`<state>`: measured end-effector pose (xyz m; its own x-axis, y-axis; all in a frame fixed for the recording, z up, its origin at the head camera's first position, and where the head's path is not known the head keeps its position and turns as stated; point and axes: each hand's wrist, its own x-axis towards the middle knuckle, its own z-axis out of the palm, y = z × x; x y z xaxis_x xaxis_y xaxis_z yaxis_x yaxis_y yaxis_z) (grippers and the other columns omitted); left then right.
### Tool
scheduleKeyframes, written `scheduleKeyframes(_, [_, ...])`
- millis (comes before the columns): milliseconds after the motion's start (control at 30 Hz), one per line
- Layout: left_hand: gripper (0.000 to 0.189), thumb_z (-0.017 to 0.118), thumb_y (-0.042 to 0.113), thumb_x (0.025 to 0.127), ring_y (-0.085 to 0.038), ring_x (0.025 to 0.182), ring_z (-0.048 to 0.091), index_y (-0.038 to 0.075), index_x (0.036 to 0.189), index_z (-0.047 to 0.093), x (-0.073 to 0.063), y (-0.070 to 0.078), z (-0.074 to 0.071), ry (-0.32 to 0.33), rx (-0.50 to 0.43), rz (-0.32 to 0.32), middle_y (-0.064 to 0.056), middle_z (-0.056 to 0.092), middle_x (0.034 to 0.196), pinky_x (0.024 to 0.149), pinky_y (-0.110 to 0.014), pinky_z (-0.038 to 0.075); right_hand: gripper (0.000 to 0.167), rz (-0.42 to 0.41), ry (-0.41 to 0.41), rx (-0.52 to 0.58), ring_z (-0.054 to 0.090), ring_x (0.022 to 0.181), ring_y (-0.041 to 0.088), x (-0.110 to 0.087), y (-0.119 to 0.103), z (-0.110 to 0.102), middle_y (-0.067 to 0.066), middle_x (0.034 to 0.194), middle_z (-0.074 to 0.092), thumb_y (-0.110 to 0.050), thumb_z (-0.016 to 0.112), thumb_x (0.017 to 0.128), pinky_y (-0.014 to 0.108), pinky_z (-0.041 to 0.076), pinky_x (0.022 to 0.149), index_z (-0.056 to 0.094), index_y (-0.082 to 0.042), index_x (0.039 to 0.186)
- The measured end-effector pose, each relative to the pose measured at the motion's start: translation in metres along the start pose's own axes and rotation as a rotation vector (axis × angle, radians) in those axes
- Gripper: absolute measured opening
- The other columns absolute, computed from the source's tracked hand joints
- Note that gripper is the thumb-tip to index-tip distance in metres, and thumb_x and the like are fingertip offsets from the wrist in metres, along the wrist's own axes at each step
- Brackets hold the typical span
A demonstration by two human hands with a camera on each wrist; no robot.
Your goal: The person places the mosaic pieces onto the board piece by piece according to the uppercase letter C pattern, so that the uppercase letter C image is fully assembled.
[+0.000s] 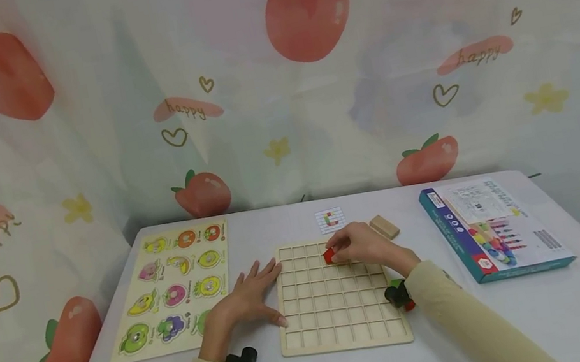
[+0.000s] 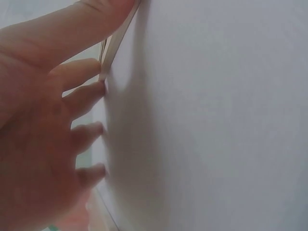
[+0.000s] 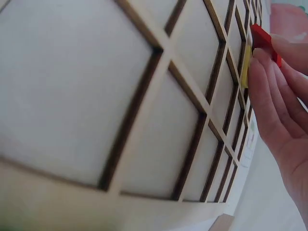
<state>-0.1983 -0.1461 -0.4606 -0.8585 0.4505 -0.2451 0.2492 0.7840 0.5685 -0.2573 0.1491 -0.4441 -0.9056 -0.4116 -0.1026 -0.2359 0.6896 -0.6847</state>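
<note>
A wooden grid board [image 1: 322, 317] lies in the middle of the table. Over its far rows, my right hand [image 1: 362, 244] pinches a red block [image 1: 329, 256] between thumb and fingers. In the right wrist view, a yellow piece [image 3: 246, 67] shows at the grid just beside those fingertips; its full shape is hidden. My left hand [image 1: 244, 302] has its fingers spread, with the thumb and fingertips against the board's left edge. Beyond the board lies a small pattern card [image 1: 330, 220] with a coloured grid printed on it.
Left of the board lies a fruit puzzle board [image 1: 169, 286]. A plain wooden block [image 1: 384, 226] sits behind the right hand, and a teal-edged box [image 1: 499, 228] lies at the right. Green [image 1: 397, 283] and red pieces are partly hidden under the right wrist.
</note>
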Motion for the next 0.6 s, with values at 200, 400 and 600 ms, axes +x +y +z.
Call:
scheduleKeyframes(200, [0.111,0.096,0.026,0.07,-0.034,0.161,0.007,0.011,0.161,0.035,-0.0006,0.0045,0.001,0.022,0.004,-0.016,-0.006,0.024,0.172,0.13,-0.057,0.003,0.026,-0.011,-0.007,-0.012,0.064,0.081,0.011,0.0057,-0.0001,0.0025,0.003,0.092,0.076,-0.012,0.082,0.086,0.028,0.055,0.074,0.078,-0.002,0.11])
scheduleKeyframes(400, [0.112,0.096,0.028,0.07,-0.034,0.161,0.006,0.011,0.162,0.034,-0.0007,0.0055,0.0003,0.018,0.009,-0.024,-0.006,0.023,0.172,0.13,-0.057,0.003,0.023,-0.028,-0.019,-0.051,0.062,0.078,0.011,0.0083,-0.0029,0.0027,0.003,0.089,0.075,-0.01,0.082,0.086,0.028,0.054,0.074,0.078,-0.002,0.107])
scheduleKeyframes(600, [0.113,0.096,0.029,0.07,-0.034,0.161,0.005,0.011,0.162,0.033,-0.0001,0.0041,0.0009,0.01,0.008,-0.021,-0.007,0.022,0.172,0.13,-0.057,0.002,0.019,-0.054,-0.036,-0.092,0.056,0.072,0.01,0.0084,-0.003,0.0026,0.002,0.082,0.072,-0.008,0.083,0.085,0.025,0.049,0.069,0.078,0.0,0.102])
